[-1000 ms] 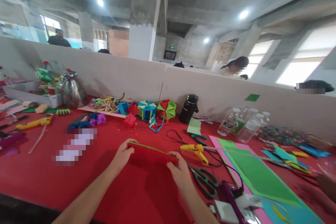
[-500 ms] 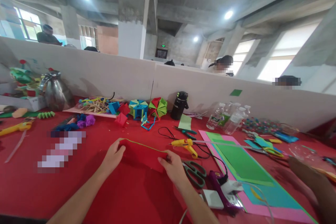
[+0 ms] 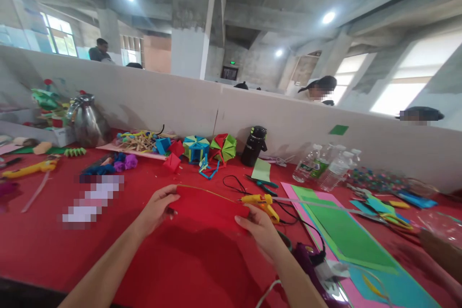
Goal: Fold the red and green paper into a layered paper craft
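Between my two hands is a sheet of red paper [image 3: 209, 207], its far edge bowed and edged with a thin yellow-green line. My left hand [image 3: 160, 204] pinches its left end, thumb on the near face. At the right end my right hand [image 3: 258, 226] grips it with thumb and fingers. The paper is lifted above the red tabletop [image 3: 176, 269] and casts a shadow there. Just beyond my right hand lies a yellow glue gun [image 3: 258, 199] with a cord. Scissors [image 3: 285, 239] are mostly hidden behind my right wrist.
A purple power strip [image 3: 308, 260] with a white plug sits by my right forearm. Coloured paper sheets [image 3: 346, 231] are stacked at right. Along the white partition stand folded paper wheels [image 3: 224, 148], a black bottle [image 3: 253, 147], plastic bottles [image 3: 335, 171] and a metal jug [image 3: 88, 125]. Another person's arm [image 3: 442, 252] reaches in at right.
The view has turned slightly left, so the scene sits further right. My hands still hold the red paper, now a little wider apart and with its near face tilted more upward.
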### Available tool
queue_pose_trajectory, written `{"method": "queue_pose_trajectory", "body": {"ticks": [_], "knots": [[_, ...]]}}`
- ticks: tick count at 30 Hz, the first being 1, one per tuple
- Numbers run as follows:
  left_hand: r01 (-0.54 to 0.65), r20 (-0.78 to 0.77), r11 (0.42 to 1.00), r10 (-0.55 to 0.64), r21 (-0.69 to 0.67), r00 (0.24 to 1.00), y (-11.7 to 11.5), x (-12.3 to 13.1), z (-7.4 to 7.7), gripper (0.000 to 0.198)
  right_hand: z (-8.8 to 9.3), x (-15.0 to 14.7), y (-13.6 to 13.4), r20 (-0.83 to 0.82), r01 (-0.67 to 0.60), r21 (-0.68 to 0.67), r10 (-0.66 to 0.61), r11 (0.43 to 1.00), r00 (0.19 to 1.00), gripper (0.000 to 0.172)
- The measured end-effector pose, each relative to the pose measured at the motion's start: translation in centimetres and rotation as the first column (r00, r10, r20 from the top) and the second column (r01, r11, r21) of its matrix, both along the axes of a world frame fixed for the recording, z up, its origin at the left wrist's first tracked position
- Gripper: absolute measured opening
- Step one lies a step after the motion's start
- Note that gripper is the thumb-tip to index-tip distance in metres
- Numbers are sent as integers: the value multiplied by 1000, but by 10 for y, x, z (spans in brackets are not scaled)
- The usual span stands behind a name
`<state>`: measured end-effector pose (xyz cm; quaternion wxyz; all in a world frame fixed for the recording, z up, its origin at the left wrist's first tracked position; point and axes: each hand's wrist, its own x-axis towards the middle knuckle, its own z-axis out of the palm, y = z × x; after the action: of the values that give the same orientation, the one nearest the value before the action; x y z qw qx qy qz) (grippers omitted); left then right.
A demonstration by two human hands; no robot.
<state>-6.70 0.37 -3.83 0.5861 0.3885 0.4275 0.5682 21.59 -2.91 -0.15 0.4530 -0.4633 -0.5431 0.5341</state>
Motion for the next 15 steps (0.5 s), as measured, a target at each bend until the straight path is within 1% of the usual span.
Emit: {"method": "queue_pose_trajectory", "body": {"ticks": [1, 2, 3, 5, 7, 9, 10, 12, 14, 15], "knots": [[-4, 103, 1000, 5, -15, 995, -2, 0, 1, 35, 2, -3, -3, -56, 10, -29, -12, 1000, 998, 35], [15, 199, 1000, -14, -3, 980, -5, 2, 1, 37, 4, -7, -5, -121, 18, -55, -24, 998, 992, 37], [47, 276, 998, -56, 36, 960, -8, 4, 0, 38, 5, -11, -8, -189, 21, -76, -35, 997, 981, 39], [93, 351, 987, -133, 129, 927, -13, 13, 2, 37, 5, -24, -12, -310, 12, -98, -42, 995, 950, 40], [71, 365, 989, -115, 133, 924, -14, 25, 9, 33, 5, -42, -13, -376, -12, -128, -37, 992, 926, 39], [43, 400, 996, -72, 81, 914, -8, 37, 24, 28, 4, -63, -8, -395, -27, -180, -47, 983, 918, 37], [41, 448, 996, -75, 85, 891, -2, 42, 34, 27, 4, -72, -4, -393, -26, -208, -59, 978, 918, 37], [-14, 562, 994, -51, 111, 825, 14, 44, 52, 30, 4, -88, 10, -370, -44, -250, -54, 967, 928, 41], [-66, 649, 992, -22, 111, 760, 31, 39, 63, 30, 4, -97, 28, -307, -98, -229, 23, 969, 951, 41], [-62, 673, 992, -28, 108, 739, 39, 35, 64, 29, 3, -98, 37, -257, -113, -188, 62, 976, 964, 39]]}}
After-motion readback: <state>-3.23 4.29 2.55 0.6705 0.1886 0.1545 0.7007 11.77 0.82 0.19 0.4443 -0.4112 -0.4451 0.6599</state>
